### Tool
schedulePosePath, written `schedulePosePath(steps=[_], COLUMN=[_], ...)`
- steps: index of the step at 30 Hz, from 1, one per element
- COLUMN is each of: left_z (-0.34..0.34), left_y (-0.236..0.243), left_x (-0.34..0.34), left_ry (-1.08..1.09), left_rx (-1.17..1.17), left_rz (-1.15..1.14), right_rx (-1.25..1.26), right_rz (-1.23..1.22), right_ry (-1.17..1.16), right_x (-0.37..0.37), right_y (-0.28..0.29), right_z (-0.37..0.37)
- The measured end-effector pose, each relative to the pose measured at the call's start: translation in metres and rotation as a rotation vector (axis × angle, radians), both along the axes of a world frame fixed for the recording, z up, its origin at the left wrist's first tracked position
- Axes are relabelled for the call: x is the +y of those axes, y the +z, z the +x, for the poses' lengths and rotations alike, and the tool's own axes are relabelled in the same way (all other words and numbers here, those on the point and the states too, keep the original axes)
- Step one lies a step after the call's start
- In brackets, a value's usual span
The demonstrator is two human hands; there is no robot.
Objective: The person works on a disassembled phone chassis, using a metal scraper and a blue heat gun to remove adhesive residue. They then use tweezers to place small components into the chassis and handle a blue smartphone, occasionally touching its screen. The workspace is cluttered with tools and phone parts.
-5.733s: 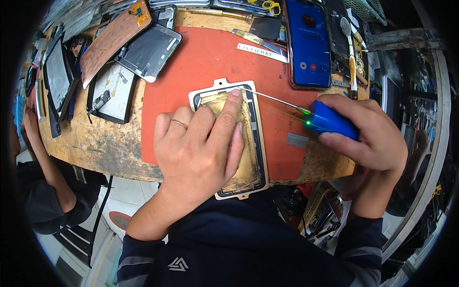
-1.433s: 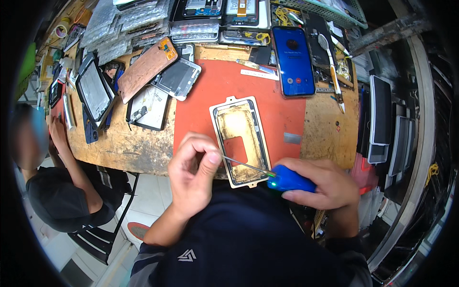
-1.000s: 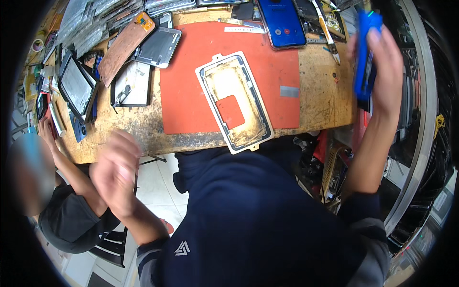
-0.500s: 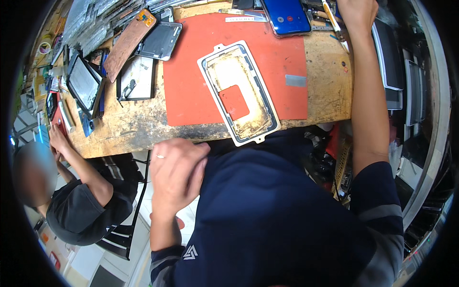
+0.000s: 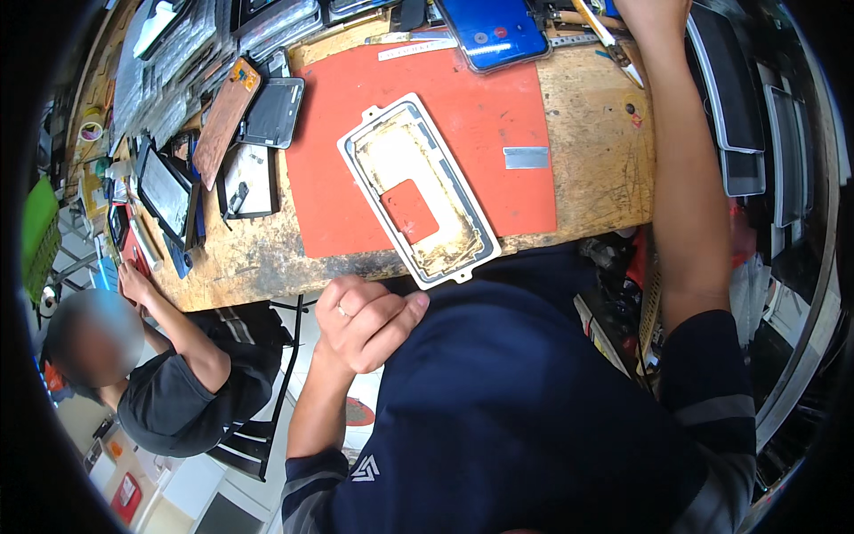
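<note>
Phone-shaped metal mould (image 5: 411, 160) lies aslant on the red mat (image 5: 494, 107), its lower end jutting past the workbench's (image 5: 596, 147) near edge beside the left hand (image 5: 363, 325), fingers loosely curled inward, while the right hand (image 5: 656, 16), cut off at the top, hides whether it grips anything.

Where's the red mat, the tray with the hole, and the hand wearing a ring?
Red mat (image 5: 489, 116): head view, bare part right of the tray.
Tray with the hole (image 5: 406, 158): head view, bright floor above the hole.
Left hand (image 5: 365, 323): head view, middle of the hand.
</note>
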State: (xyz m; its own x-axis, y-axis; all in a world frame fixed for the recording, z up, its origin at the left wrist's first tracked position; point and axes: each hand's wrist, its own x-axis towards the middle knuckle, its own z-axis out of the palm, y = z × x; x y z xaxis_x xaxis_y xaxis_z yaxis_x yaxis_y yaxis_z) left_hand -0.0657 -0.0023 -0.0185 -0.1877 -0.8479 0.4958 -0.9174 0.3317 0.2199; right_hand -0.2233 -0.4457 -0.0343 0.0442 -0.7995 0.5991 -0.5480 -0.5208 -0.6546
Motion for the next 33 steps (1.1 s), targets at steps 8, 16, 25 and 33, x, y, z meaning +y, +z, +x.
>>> schedulePosePath(steps=[8, 16, 25, 33], left_z=[-0.022, -0.001, -0.001, 0.004], left_y=[0.013, 0.023, 0.030, 0.021], left_x=[-0.028, -0.034, -0.033, -0.028], left_ry=[0.104, 0.171, 0.340, 0.313], left_rx=[0.008, 0.072, 0.140, 0.209], left_rz=[0.274, 0.327, 0.336, 0.180], right_rx=[-0.085, -0.054, -0.198, -0.235], right_rz=[0.144, 0.202, 0.236, 0.124], right_ry=[0.033, 0.017, 0.051, -0.042], right_x=[0.002, -0.004, -0.004, -0.014], right_y=[0.002, 0.002, 0.002, -0.005], right_z=[-0.003, -0.005, -0.005, -0.013])
